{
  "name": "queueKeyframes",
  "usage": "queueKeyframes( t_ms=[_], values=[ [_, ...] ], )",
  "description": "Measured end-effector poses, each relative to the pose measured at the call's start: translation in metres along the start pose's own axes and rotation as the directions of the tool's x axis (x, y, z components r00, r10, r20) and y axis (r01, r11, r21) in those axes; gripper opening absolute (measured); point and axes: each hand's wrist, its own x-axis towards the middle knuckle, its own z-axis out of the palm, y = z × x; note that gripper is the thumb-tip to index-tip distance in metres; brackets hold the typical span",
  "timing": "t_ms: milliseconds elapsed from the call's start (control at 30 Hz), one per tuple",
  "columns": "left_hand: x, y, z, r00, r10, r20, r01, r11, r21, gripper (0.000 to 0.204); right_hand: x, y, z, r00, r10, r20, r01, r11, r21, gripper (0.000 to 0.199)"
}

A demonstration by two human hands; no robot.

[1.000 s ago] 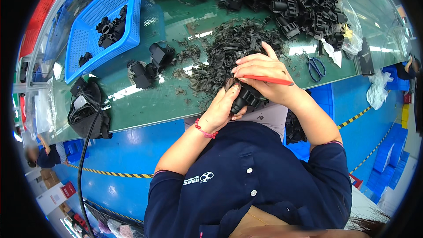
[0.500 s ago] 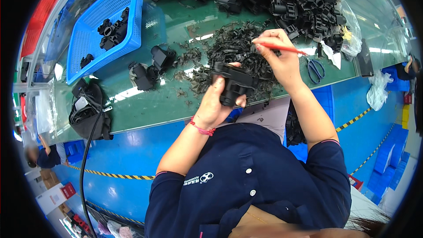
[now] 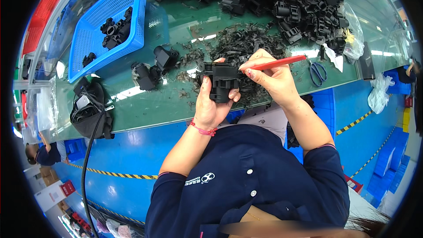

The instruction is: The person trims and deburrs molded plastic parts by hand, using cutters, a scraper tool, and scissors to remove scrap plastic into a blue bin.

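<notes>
My left hand [image 3: 210, 105] is closed around a black moulded plastic part [image 3: 224, 78] with a short round tube at its lower end, holding it over the near edge of the table. My right hand [image 3: 274, 79] pinches a slim red pen-shaped tool [image 3: 280, 63]; its tip is hidden by my fingers, close against the right side of the part. Behind and under both hands spreads a heap of black plastic scraps [image 3: 251, 39]. Two similar black parts, one [image 3: 146, 76] lying nearer me and another [image 3: 165, 57] just beyond it, rest left of my left hand.
A blue basket [image 3: 136, 35] holding several black parts stands at the left. A large pile of black parts [image 3: 291, 11] covers the far side. Blue-handled scissors [image 3: 318, 74] lie at the right. A black bag [image 3: 90, 114] with a cable sits at the front left.
My right hand has come down and left, bringing the red tool to the black part. My left hand has turned the part more upright and shifted it slightly left.
</notes>
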Motion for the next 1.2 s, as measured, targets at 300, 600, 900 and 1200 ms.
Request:
queueKeyframes(
  t_ms=[300, 600, 900, 1200],
  values=[
    [-0.002, -0.003, 0.002, 1.000, -0.020, -0.002, 0.020, 1.000, -0.019, 0.053, 0.006, 0.003, -0.004, 0.906, -0.392, 0.160, 0.415, 0.744, -0.525, 0.015],
    [0.000, -0.007, 0.006, 1.000, -0.025, 0.012, 0.025, 0.999, -0.026, 0.052, 0.003, -0.003, 0.000, 0.974, -0.086, -0.211, 0.084, 0.996, -0.016, 0.015],
    [0.014, -0.003, 0.003, 0.987, 0.003, -0.162, 0.020, 0.990, 0.138, 0.052, 0.001, 0.002, -0.001, 0.973, -0.215, -0.087, 0.219, 0.975, 0.043, 0.010],
    [0.019, -0.015, -0.003, 0.940, 0.100, -0.327, -0.020, 0.971, 0.240, 0.059, -0.009, -0.004, 0.018, 0.987, 0.156, 0.050, -0.163, 0.954, 0.252, 0.015]
  ],
)
